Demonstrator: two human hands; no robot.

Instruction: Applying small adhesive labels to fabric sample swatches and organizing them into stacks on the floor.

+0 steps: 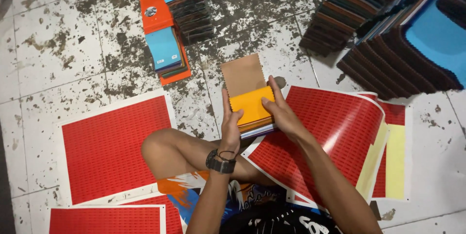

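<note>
I'm gripping the swatch stack (pixel 252 117) with both my left hand (pixel 230 127) and right hand (pixel 281 112) over the floor (pixel 58 44) between red sheets (pixel 111 146), probably squaring edges, so I'm keeping thumbs flat.

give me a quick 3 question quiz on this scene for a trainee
1. True or false: both hands grip the stack of fabric swatches.
2. What colour is the top swatch under the left hand and right hand?
A. green B. yellow C. white
3. Fill in: the big printed sheets lying on the tiled floor are mostly ____.

Key
1. True: one hand on each side of the stack.
2. B: yellow, with a tan swatch flipped up behind it.
3. red.
</note>
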